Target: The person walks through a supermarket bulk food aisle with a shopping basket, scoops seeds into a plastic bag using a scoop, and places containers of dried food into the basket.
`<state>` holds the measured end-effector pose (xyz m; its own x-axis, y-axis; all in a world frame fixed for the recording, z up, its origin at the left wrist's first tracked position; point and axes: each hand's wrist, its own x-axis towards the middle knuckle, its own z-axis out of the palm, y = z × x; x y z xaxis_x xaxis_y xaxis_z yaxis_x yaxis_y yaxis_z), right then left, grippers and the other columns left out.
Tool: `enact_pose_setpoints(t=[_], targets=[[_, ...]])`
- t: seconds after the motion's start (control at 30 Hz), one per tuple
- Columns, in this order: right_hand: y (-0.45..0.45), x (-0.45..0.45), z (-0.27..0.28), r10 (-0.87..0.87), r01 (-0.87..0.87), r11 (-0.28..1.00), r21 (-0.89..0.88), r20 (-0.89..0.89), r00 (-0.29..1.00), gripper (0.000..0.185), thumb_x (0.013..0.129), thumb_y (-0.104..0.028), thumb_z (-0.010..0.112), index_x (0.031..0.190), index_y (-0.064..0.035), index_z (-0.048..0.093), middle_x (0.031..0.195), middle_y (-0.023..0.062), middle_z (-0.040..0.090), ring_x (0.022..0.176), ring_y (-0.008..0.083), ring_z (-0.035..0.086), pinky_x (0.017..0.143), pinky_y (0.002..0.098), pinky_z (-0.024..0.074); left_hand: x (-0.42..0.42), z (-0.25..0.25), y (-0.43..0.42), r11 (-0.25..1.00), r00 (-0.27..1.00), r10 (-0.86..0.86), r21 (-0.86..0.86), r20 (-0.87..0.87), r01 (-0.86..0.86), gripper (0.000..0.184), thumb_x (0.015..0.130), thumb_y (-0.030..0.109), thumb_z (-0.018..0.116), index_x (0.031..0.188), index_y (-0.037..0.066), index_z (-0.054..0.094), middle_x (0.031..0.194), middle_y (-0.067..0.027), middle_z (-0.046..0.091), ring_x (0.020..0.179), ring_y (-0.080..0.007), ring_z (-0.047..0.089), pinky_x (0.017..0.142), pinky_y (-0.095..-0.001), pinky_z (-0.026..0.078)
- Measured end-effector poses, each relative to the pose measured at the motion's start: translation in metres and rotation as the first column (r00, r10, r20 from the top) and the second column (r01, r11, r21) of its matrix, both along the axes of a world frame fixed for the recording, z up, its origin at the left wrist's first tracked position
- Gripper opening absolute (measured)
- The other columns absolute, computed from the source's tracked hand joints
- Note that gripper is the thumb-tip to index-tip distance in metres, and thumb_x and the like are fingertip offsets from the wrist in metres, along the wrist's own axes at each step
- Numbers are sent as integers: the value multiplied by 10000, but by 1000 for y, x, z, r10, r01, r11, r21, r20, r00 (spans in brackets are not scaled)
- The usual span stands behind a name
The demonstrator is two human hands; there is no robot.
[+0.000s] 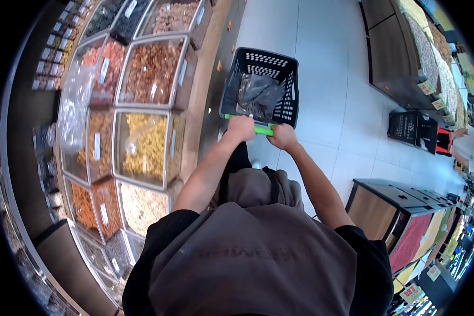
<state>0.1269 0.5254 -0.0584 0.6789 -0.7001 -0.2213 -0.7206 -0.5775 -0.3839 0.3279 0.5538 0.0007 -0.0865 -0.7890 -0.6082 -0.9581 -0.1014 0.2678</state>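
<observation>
Both my arms reach forward to a black shopping basket [231, 87] with holes in its walls. My left hand [241, 128] is wrapped round the left part of the green handle [262, 130]. Round the right end of that handle my right hand [283, 136] is closed too. Inside the basket lies a crumpled dark, shiny plastic bag [263, 95]; I cannot make out its contents. Whether the basket rolls on wheels is hidden from this angle.
Clear-lidded bins of dried foods [142, 142] line a wooden counter on the left. Pale floor tiles [318, 100] run ahead. At right stand a grain display [395, 52], another black basket [412, 129] near a person [466, 145], and a wooden bin unit [379, 210].
</observation>
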Motion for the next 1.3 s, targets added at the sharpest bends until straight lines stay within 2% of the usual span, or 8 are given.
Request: enact_pose_setpoints(t=[0.13, 0.2, 0.47, 0.53, 0.57, 0.67, 0.87, 1.3], targets=[[-72, 21, 17, -161, 161, 987, 28, -13, 987, 234, 753, -272, 658, 736, -41, 684, 715, 199, 677, 720, 389, 679, 734, 481, 551, 17, -6, -76, 998, 996, -8, -64, -89, 2, 272, 770, 224, 636, 921, 35, 759, 994, -201, 722, 982, -335, 696, 873, -432, 543], [-105, 33, 19, -129, 130, 991, 31, -35, 991, 228, 745, -246, 658, 818, -31, 681, 766, 226, 682, 745, 408, 675, 734, 504, 551, 25, -16, -113, 998, 992, 3, -66, -128, -12, 265, 771, 222, 641, 896, 20, 757, 993, -215, 718, 972, -350, 695, 868, -443, 545], [-236, 84, 32, -207, 226, 973, 44, -258, 944, 240, 731, -274, 640, 798, -63, 733, 793, 207, 705, 762, 378, 699, 728, 475, 565, 56, -14, -244, 984, 976, -121, -149, -179, 94, 242, 743, 166, 626, 866, -4, 747, 916, -242, 710, 906, -373, 704, 826, -463, 553], [-263, 89, 43, -189, 224, 972, 65, -337, 922, 250, 754, -264, 609, 806, -64, 750, 868, 192, 728, 836, 344, 720, 765, 447, 573, 59, -13, -273, 987, 975, -125, -128, -184, 102, 223, 728, 150, 618, 833, 3, 748, 904, -242, 709, 890, -374, 704, 815, -464, 555], [-278, 89, 31, -198, 212, 977, 23, -280, 939, 232, 717, -261, 635, 755, -51, 726, 770, 202, 703, 750, 370, 703, 723, 469, 567, 61, -19, -289, 983, 976, -132, -146, -171, 108, 215, 715, 148, 619, 813, 7, 748, 882, -244, 708, 882, -374, 706, 804, -462, 559], [-334, 100, 37, -207, 226, 973, 46, -251, 945, 229, 712, -259, 637, 740, -50, 724, 786, 208, 704, 754, 371, 704, 720, 470, 567, 74, -22, -341, 973, 967, -159, -197, -200, 119, 208, 711, 158, 624, 795, 15, 749, 862, -241, 707, 882, -375, 707, 801, -459, 561], [-460, 119, 46, -165, 183, 982, 47, -263, 951, 249, 734, -268, 612, 774, -56, 736, 824, 215, 712, 798, 379, 708, 734, 460, 573, 86, 4, -466, 998, 994, -33, -63, -103, 27, 293, 761, 215, 615, 934, 18, 747, 981, -212, 715, 939, -362, 701, 844, -463, 552], [-738, 153, 44, -25, 78, 976, 205, -249, 968, 318, 755, -315, 620, 804, -22, 733, 863, 227, 712, 837, 388, 705, 767, 470, 572, 126, 5, -725, 999, 991, -14, -47, -134, 8, 252, 745, 203, 645, 866, 7, 747, 910, -241, 709, 912, -374, 698, 838, -460, 549]])
